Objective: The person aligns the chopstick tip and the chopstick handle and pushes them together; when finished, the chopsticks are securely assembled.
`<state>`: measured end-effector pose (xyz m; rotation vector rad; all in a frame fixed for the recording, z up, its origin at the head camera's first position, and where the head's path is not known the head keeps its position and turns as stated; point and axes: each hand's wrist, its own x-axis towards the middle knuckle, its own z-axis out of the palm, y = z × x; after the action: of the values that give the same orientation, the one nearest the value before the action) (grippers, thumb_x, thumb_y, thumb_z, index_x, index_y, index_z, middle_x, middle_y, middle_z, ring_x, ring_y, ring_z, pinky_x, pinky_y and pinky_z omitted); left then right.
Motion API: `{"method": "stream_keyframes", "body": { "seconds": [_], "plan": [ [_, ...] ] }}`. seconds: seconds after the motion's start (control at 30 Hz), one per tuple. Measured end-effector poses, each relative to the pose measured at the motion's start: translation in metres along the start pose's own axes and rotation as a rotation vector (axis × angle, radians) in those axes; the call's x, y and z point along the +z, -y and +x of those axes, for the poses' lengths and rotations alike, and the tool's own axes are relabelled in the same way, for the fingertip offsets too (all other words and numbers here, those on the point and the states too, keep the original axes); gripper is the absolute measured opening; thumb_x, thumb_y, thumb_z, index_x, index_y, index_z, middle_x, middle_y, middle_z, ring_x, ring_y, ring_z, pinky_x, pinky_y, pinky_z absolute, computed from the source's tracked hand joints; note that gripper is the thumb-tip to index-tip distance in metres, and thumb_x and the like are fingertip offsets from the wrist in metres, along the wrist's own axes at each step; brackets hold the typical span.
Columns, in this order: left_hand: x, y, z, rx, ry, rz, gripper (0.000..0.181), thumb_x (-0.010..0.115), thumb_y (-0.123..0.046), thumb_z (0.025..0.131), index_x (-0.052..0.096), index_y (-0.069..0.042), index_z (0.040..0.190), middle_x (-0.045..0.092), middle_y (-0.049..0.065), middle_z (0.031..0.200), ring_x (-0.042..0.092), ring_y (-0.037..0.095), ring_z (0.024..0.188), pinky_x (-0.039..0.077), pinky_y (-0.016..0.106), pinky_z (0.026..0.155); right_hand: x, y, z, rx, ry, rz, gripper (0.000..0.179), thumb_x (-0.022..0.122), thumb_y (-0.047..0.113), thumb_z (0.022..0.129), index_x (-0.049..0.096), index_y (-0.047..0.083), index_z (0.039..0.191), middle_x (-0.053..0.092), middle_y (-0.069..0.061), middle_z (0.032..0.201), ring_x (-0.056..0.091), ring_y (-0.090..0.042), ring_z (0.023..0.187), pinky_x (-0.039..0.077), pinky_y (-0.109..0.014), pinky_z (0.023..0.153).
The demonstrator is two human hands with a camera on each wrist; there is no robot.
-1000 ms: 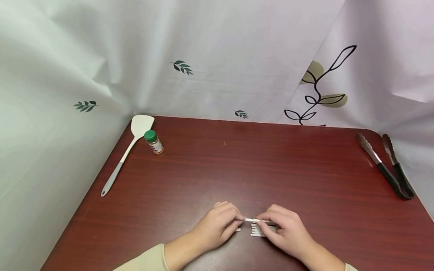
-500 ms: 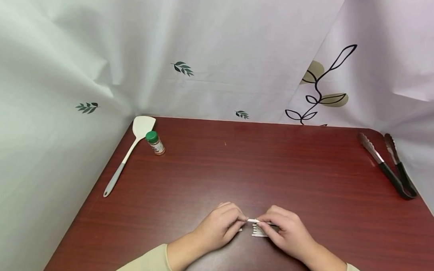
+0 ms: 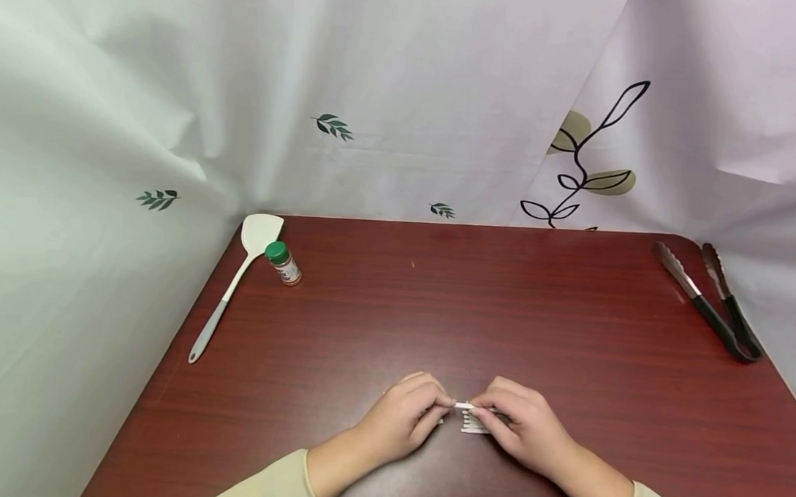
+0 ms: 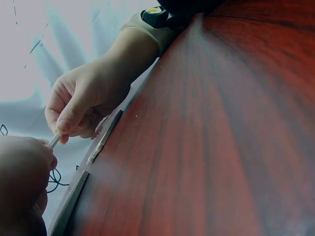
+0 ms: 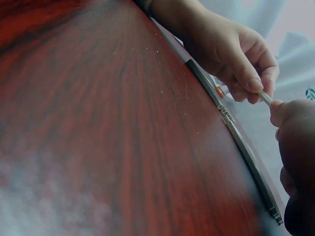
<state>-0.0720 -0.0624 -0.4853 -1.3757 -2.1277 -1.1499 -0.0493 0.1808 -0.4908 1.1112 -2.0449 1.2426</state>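
Thumb and fingertips of my left hand (image 3: 406,415) pinch one end of a thin white stick (image 3: 463,405). My right hand (image 3: 519,418) pinches the other end, so the stick spans the small gap between the hands, above the table. Several similar white sticks (image 3: 473,426) lie side by side under the right hand, which hides most of them. Another white end (image 3: 440,422) peeks out beneath the left hand. In the left wrist view, two low groups show along the table, the farther sticks (image 4: 105,137) and the nearer sticks (image 4: 71,199), with a gap between them.
A white spatula with a grey handle (image 3: 208,331) lies at the table's left edge, beside a green-capped spice jar (image 3: 284,264). Black-handled metal tongs (image 3: 712,314) lie at the far right. Pale curtains (image 3: 393,102) hang behind the reddish-brown table (image 3: 505,296).
The left hand has shifted slightly right, toward the right hand, and less white shows between the fingertips. A small break seen in the white piece earlier no longer shows. Other things stay put.
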Motion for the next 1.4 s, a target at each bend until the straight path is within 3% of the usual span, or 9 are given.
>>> {"method": "stream_keyframes", "body": {
  "seconds": [0.13,0.37,0.47,0.63,0.8,0.9,1.1,1.27,1.4],
  "plan": [
    [-0.001,-0.001,-0.001,-0.013,-0.009,0.008,0.003,0.07,-0.009,0.103,0.072,-0.009,0.104,0.072,-0.003,0.1,0.068,0.009,0.094,0.053,0.022,0.093,0.002,0.001,0.0,0.014,-0.008,-0.037,0.018,0.069,0.022,0.106,0.077,0.008,0.097,0.068,0.004,0.085,0.057,-0.002,0.069,0.044,-0.012,0.061],
    [-0.002,0.0,-0.003,-0.063,-0.062,0.098,0.012,0.07,-0.007,0.102,0.075,-0.012,0.111,0.073,-0.005,0.101,0.068,0.008,0.094,0.054,0.029,0.091,-0.01,0.0,0.003,0.157,-0.083,-0.315,0.024,0.077,0.041,0.099,0.082,0.018,0.092,0.071,0.015,0.082,0.058,-0.003,0.064,0.042,-0.026,0.07],
    [-0.003,0.002,-0.005,-0.095,-0.102,0.113,0.012,0.068,-0.007,0.102,0.074,-0.012,0.111,0.072,-0.004,0.099,0.068,0.009,0.092,0.054,0.031,0.089,-0.017,-0.002,0.005,0.326,-0.076,-0.233,0.008,0.088,0.024,0.09,0.081,0.021,0.093,0.067,0.017,0.077,0.054,-0.003,0.06,0.043,-0.02,0.063],
    [-0.005,0.003,-0.005,-0.121,-0.1,0.123,0.016,0.068,-0.006,0.101,0.074,-0.014,0.112,0.072,-0.005,0.1,0.067,0.009,0.092,0.05,0.03,0.084,-0.024,-0.003,0.009,0.663,-0.065,-0.078,0.021,0.092,0.008,0.082,0.082,0.024,0.092,0.07,0.016,0.073,0.061,-0.004,0.057,0.047,-0.019,0.052],
    [-0.009,0.006,-0.004,-0.076,-0.084,0.166,0.018,0.071,-0.011,0.098,0.076,-0.019,0.113,0.069,-0.01,0.091,0.062,0.005,0.08,0.047,0.028,0.077,-0.026,-0.01,0.019,0.854,-0.105,0.157,0.012,0.085,0.003,0.089,0.079,0.003,0.1,0.078,-0.002,0.083,0.072,-0.013,0.068,0.058,-0.025,0.061],
    [-0.014,0.011,-0.004,-0.034,-0.066,0.132,0.019,0.073,-0.011,0.096,0.078,-0.019,0.113,0.068,-0.01,0.089,0.061,0.006,0.078,0.048,0.028,0.077,-0.026,-0.016,0.032,0.933,-0.143,0.33,0.024,0.08,0.0,0.093,0.071,-0.011,0.112,0.079,-0.009,0.089,0.075,-0.017,0.073,0.061,-0.03,0.067],
    [-0.017,0.019,-0.003,0.055,0.038,0.026,0.028,0.077,-0.013,0.092,0.079,-0.016,0.12,0.073,-0.008,0.108,0.066,0.007,0.098,0.051,0.029,0.089,-0.026,-0.032,0.064,1.002,-0.166,0.419,0.046,0.079,0.002,0.095,0.054,-0.013,0.13,0.078,-0.007,0.09,0.069,-0.016,0.069,0.059,-0.03,0.065],
    [-0.019,0.026,-0.002,0.138,0.106,-0.007,0.041,0.076,-0.014,0.091,0.074,-0.009,0.132,0.073,-0.001,0.119,0.067,0.011,0.107,0.051,0.031,0.099,-0.022,-0.05,0.088,1.002,-0.041,0.396,0.045,0.079,0.005,0.095,0.055,-0.012,0.129,0.077,-0.006,0.088,0.066,-0.015,0.07,0.058,-0.032,0.067],
    [-0.029,0.034,-0.005,0.09,0.135,0.026,0.041,0.077,-0.015,0.093,0.073,-0.009,0.133,0.073,-0.001,0.123,0.067,0.013,0.11,0.051,0.032,0.1,-0.013,-0.066,0.108,0.959,0.089,0.321,0.044,0.08,0.011,0.096,0.06,-0.009,0.129,0.077,-0.007,0.09,0.068,-0.026,0.073,0.057,-0.034,0.066]
  ]
}}
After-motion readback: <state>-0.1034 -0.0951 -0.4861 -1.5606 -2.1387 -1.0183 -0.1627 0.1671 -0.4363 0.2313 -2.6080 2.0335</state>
